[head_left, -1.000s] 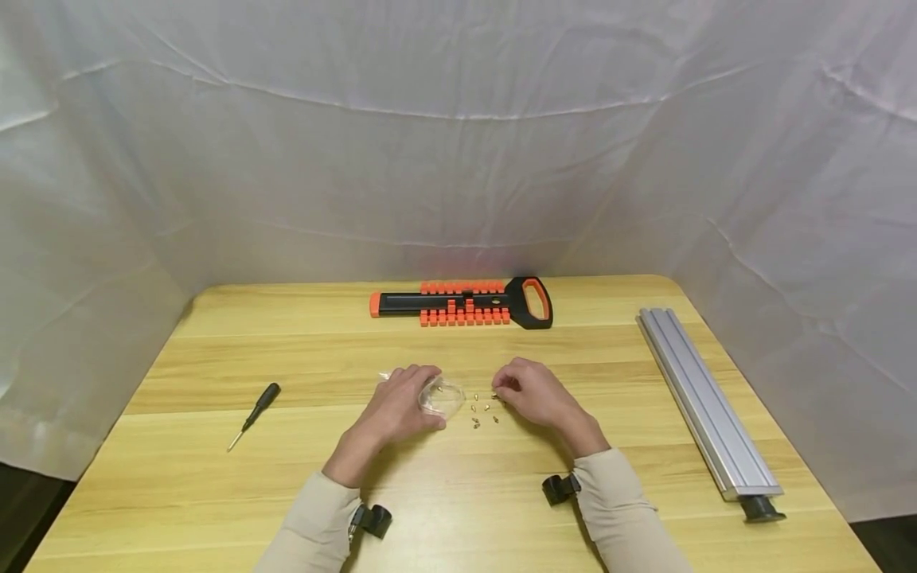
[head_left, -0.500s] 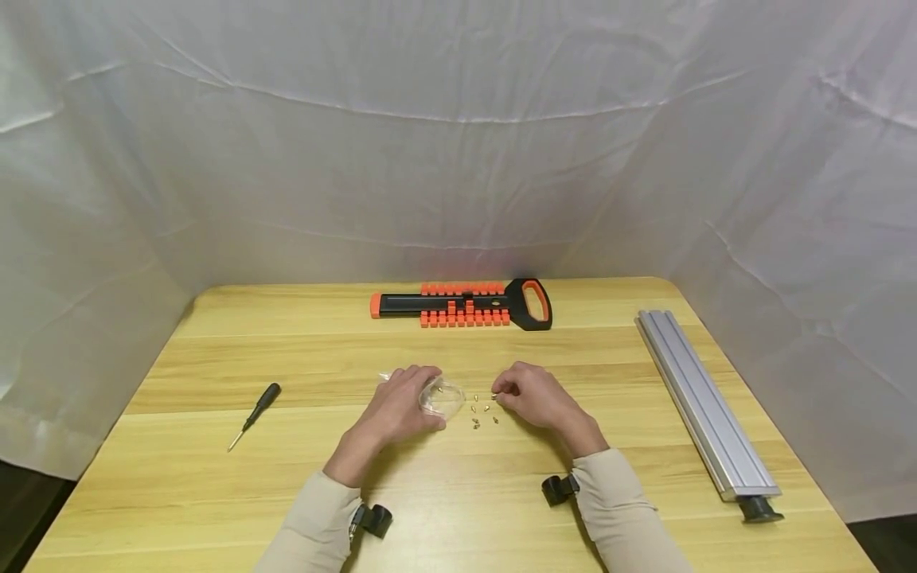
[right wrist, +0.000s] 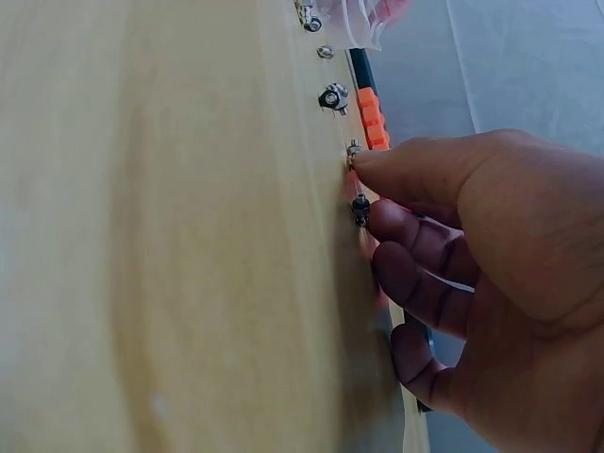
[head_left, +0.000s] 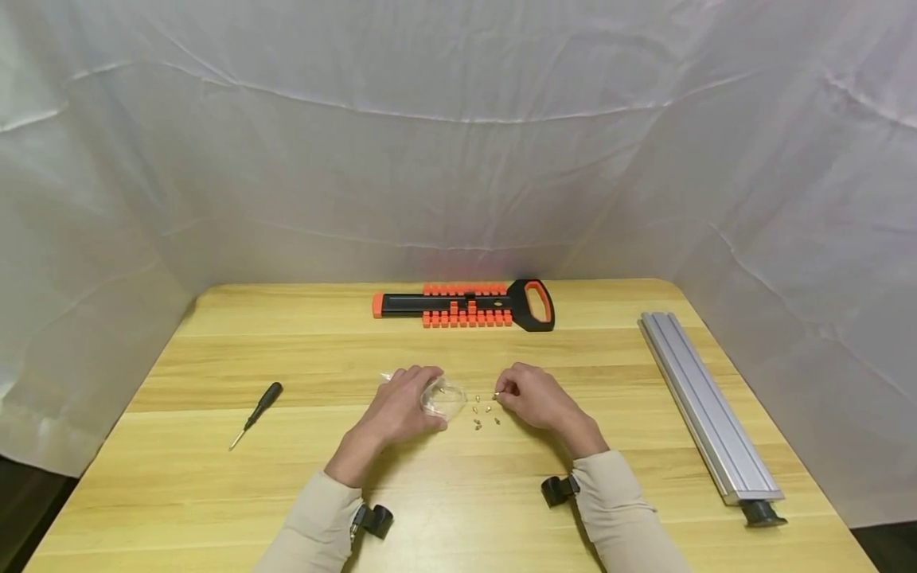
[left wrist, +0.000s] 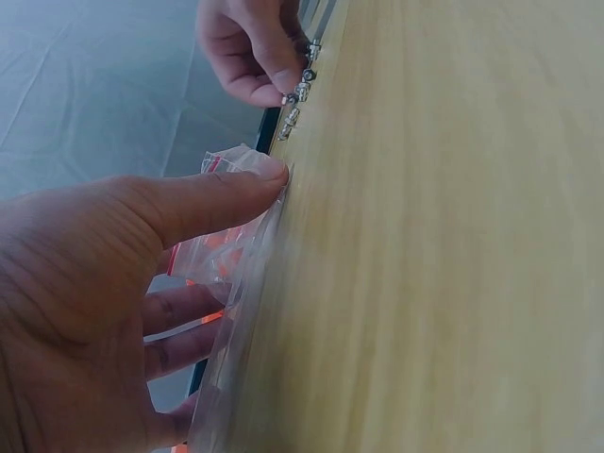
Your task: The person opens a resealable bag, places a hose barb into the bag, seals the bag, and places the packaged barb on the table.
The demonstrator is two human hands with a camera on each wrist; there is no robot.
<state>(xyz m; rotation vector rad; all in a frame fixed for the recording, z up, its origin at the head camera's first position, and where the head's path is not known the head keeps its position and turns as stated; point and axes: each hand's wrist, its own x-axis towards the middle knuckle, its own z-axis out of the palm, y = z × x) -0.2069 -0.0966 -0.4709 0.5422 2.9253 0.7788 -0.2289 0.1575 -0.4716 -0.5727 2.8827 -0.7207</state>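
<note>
On the wooden table (head_left: 286, 374) my left hand (head_left: 419, 395) holds a small clear plastic bag (head_left: 442, 399), its mouth turned toward several tiny metal fasteners (head_left: 478, 415) scattered between my hands. In the left wrist view the thumb (left wrist: 217, 203) presses the bag (left wrist: 222, 260) against the tabletop, with fingers curled under it. My right hand (head_left: 505, 392) sits just right of the scatter, its curled thumb and forefinger pinching one fastener (head_left: 496, 395). In the right wrist view the thumb (right wrist: 425, 175) touches that fastener (right wrist: 354, 151), and another fastener (right wrist: 360, 208) lies by the forefinger.
A black and orange socket rail (head_left: 466, 306) with a loop handle lies at the back of the table. A small black-handled screwdriver (head_left: 256, 414) lies to the left. A long aluminium extrusion (head_left: 705, 406) runs along the right edge. White sheeting surrounds the table.
My right hand has crept slightly toward the fasteners and its fingertips have closed on one at the group's right edge. The left hand and bag have stayed put.
</note>
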